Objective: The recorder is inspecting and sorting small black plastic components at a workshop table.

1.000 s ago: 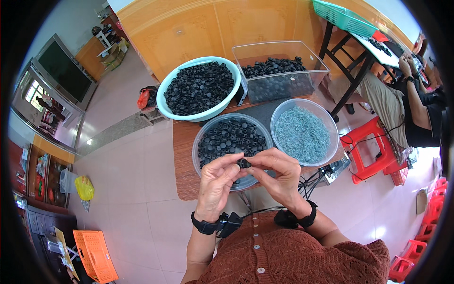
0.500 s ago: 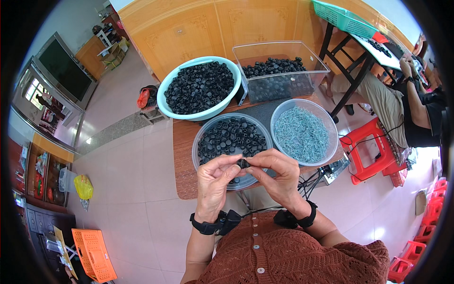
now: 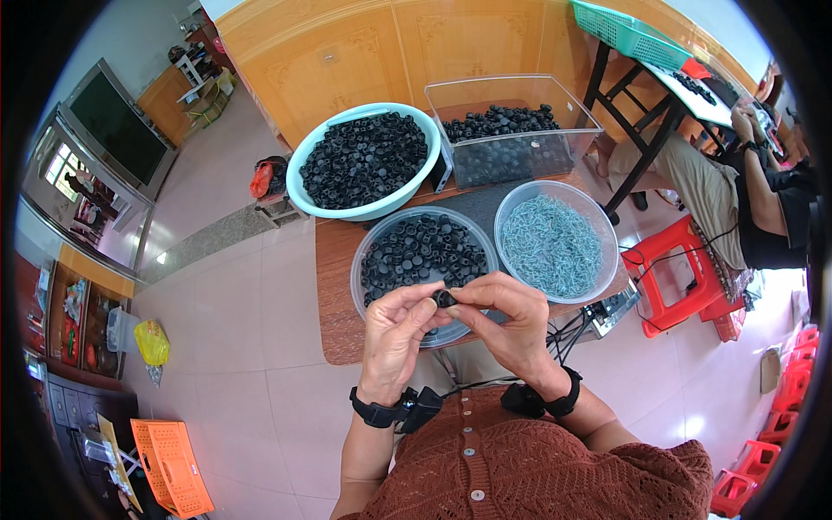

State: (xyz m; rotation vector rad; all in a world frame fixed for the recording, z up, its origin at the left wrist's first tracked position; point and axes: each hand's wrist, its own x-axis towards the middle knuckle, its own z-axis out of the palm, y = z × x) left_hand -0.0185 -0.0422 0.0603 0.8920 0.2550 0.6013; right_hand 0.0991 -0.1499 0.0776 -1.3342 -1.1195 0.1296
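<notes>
Between the fingertips of both hands is one small black plastic cap (image 3: pixel 444 299). My left hand (image 3: pixel 394 334) pinches it from the left, and my right hand (image 3: pixel 507 325) pinches it from the right. They hold it above the near edge of a clear round tub (image 3: pixel 357 299), which contains many similar black pieces (image 3: pixel 420 247). To the right stands another clear round tub (image 3: pixel 609 282) full of bluish-silver screws (image 3: pixel 552 243). Whether a screw sits in the held cap is hidden by my fingers.
A pale-blue basin (image 3: pixel 299 192) and a clear rectangular bin (image 3: pixel 579 130) of black parts stand at the back of the brown table (image 3: pixel 334 321). A red stool (image 3: pixel 676 277) and a seated person (image 3: pixel 763 199) are at right. An orange crate (image 3: pixel 173 468) lies lower left.
The held black cap has turned slightly between my fingertips, showing more of its rim. Both hands stay in nearly the same place.
</notes>
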